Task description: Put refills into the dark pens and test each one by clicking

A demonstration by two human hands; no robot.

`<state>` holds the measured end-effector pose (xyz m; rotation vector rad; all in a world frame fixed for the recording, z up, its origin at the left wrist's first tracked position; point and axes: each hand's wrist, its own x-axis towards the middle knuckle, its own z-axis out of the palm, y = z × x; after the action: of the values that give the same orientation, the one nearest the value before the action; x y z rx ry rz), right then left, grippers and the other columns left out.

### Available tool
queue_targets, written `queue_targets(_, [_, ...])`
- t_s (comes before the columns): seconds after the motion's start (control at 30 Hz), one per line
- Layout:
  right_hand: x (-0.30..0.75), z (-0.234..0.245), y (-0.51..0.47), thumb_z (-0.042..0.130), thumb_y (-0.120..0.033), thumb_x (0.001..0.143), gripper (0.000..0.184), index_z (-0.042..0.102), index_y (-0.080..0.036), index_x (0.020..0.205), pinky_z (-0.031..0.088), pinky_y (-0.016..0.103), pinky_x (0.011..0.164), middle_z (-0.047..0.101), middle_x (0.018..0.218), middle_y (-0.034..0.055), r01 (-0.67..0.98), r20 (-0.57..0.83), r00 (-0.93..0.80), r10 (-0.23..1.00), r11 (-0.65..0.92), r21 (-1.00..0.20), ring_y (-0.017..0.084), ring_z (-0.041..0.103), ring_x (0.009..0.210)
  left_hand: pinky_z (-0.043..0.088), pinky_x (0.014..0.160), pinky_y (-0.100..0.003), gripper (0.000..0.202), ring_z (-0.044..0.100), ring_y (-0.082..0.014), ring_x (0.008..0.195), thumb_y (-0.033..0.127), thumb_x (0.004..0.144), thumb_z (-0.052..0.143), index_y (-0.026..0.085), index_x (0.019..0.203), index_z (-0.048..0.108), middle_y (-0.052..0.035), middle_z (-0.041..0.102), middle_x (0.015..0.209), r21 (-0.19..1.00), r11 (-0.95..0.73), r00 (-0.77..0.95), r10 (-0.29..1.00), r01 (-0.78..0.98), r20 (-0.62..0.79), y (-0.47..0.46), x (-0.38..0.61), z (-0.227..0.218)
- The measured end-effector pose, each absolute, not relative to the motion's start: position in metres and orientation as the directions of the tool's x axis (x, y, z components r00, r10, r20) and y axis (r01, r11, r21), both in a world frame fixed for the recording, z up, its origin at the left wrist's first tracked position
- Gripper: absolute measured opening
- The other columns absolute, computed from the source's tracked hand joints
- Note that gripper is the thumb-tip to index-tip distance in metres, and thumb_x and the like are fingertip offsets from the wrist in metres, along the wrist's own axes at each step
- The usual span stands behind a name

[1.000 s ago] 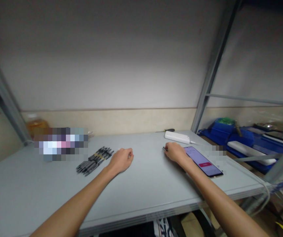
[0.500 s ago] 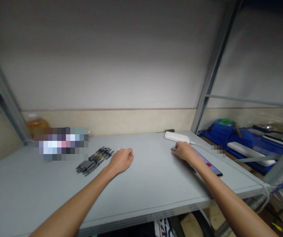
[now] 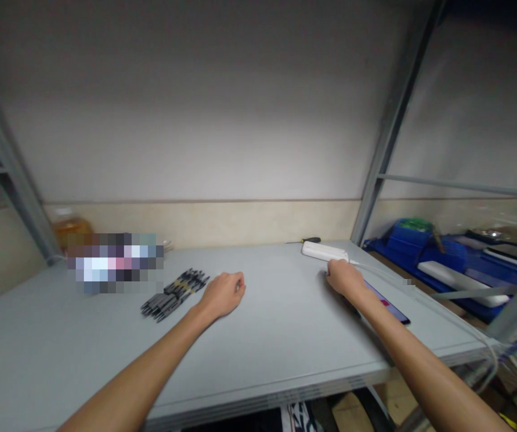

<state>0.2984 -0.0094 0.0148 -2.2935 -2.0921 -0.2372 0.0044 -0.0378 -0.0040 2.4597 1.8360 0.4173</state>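
Observation:
My left hand (image 3: 226, 293) rests on the desk, its fingers curled in a loose fist with nothing seen inside. Right beside it lies a bundle of grey and black pens (image 3: 175, 295), with a yellowish band across the middle. Over at the right, my right hand (image 3: 344, 277) is closed low over the desk; its fingertips are mostly hidden behind the back of the hand, and I cannot make out what they hold. A smartphone (image 3: 393, 308) with a lit screen lies partly hidden under my right forearm.
A white power strip (image 3: 325, 251) with a cable lies behind my right hand, near a screwdriver (image 3: 311, 240) by the wall. Blurred-out items and a bottle of amber liquid (image 3: 72, 227) stand at the back left. Blue bins (image 3: 414, 235) sit beyond the right post.
My right hand has shifted slightly right and turned, so the small grey thing seen at its fingertips is now hidden. My left hand keeps its place by the pens.

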Motion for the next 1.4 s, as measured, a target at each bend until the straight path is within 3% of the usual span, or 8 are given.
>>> queue_targets(0.17, [0.304, 0.016, -0.010, 0.041, -0.007, 0.076, 0.033, 0.062, -0.006, 0.103, 0.045, 0.033, 0.068, 0.062, 0.096, 0.0235, 0.988, 0.122, 0.108, 0.987, -0.121, 0.100, 0.031, 0.060, 0.093, 0.037, 0.062, -0.026, 0.023, 0.060, -0.0181, 0.072, 0.029, 0.084, 0.038, 0.021, 0.084, 0.059, -0.0039, 0.065, 0.076, 0.149, -0.295, 0.266, 0.945, 0.944, 0.189, -0.038, 0.004, -0.004])
queue_targets(0.33, [0.306, 0.020, -0.013, 0.042, -0.008, 0.075, 0.032, 0.062, -0.008, 0.099, 0.045, 0.033, 0.067, 0.063, 0.096, 0.0211, 0.990, 0.123, 0.086, 0.989, -0.098, 0.097, 0.030, 0.060, 0.092, 0.040, 0.068, -0.030, 0.023, 0.057, -0.0210, 0.081, 0.023, 0.084, 0.035, 0.019, 0.087, 0.058, -0.0079, 0.064, 0.084, 0.019, -0.276, 0.263, 0.931, 0.961, 0.251, -0.040, 0.002, 0.002])
queue_targets(0.5, [0.299, 0.020, -0.013, 0.047, -0.013, 0.075, 0.027, 0.062, -0.010, 0.097, 0.043, 0.033, 0.068, 0.062, 0.099, 0.0193, 0.992, 0.139, 0.078, 0.987, -0.091, 0.091, 0.030, 0.060, 0.092, 0.041, 0.077, -0.036, 0.029, 0.048, -0.0263, 0.099, 0.009, 0.076, 0.039, 0.015, 0.098, 0.057, -0.0135, 0.058, 0.099, -0.112, -0.139, 0.167, 0.941, 0.984, 0.295, -0.043, -0.004, 0.009])
queue_targets(0.7, [0.275, 0.020, -0.014, 0.049, -0.024, 0.078, 0.027, 0.063, -0.012, 0.098, 0.042, 0.033, 0.071, 0.062, 0.100, 0.0173, 0.999, 0.191, -0.014, 0.981, 0.006, 0.039, 0.028, 0.059, 0.092, 0.042, 0.076, -0.038, 0.037, 0.047, -0.0282, 0.100, 0.003, 0.074, 0.036, 0.011, 0.105, 0.055, -0.0160, 0.054, 0.104, -0.165, 0.014, 0.033, 0.960, 0.986, 0.279, -0.042, -0.011, 0.011])
queue_targets(1.0, [0.232, 0.017, -0.018, 0.048, -0.029, 0.080, 0.025, 0.062, -0.015, 0.096, 0.038, 0.028, 0.073, 0.062, 0.098, 0.0131, 0.962, 0.229, -0.255, 0.940, 0.269, -0.035, 0.023, 0.057, 0.090, 0.044, 0.073, -0.036, 0.035, 0.054, -0.0276, 0.096, 0.001, 0.077, 0.032, 0.009, 0.101, 0.057, -0.0186, 0.056, 0.101, -0.144, 0.033, -0.007, 0.985, 0.989, 0.174, -0.037, -0.018, 0.010])
queue_targets(1.2, [0.213, 0.016, -0.018, 0.048, -0.025, 0.080, 0.022, 0.063, -0.016, 0.094, 0.036, 0.026, 0.069, 0.062, 0.092, 0.0099, 0.893, 0.253, -0.414, 0.874, 0.444, -0.074, 0.019, 0.057, 0.083, 0.044, 0.071, -0.034, 0.038, 0.056, -0.0281, 0.094, 0.000, 0.076, 0.033, 0.010, 0.107, 0.054, -0.0183, 0.059, 0.099, -0.115, -0.012, 0.034, 0.981, 0.993, 0.190, -0.038, -0.018, 0.010])
queue_targets(1.3, [0.203, 0.013, -0.019, 0.049, -0.023, 0.080, 0.022, 0.062, -0.017, 0.096, 0.036, 0.025, 0.071, 0.061, 0.092, 0.0088, 0.839, 0.270, -0.495, 0.826, 0.535, -0.099, 0.018, 0.055, 0.085, 0.043, 0.072, -0.034, 0.035, 0.058, -0.0259, 0.088, 0.000, 0.075, 0.035, 0.012, 0.102, 0.055, -0.0164, 0.061, 0.092, -0.020, -0.114, 0.116, 0.966, 0.993, 0.230, -0.036, -0.015, 0.008])
queue_targets(1.4, [0.193, 0.008, -0.021, 0.051, -0.022, 0.080, 0.024, 0.060, -0.017, 0.102, 0.036, 0.025, 0.074, 0.059, 0.093, 0.0083, 0.786, 0.313, -0.553, 0.772, 0.608, -0.111, 0.018, 0.053, 0.087, 0.042, 0.075, -0.031, 0.026, 0.059, -0.0211, 0.083, 0.005, 0.077, 0.040, 0.015, 0.095, 0.056, -0.0107, 0.062, 0.084, 0.183, -0.298, 0.233, 0.921, 0.937, 0.311, -0.033, -0.010, 0.002])
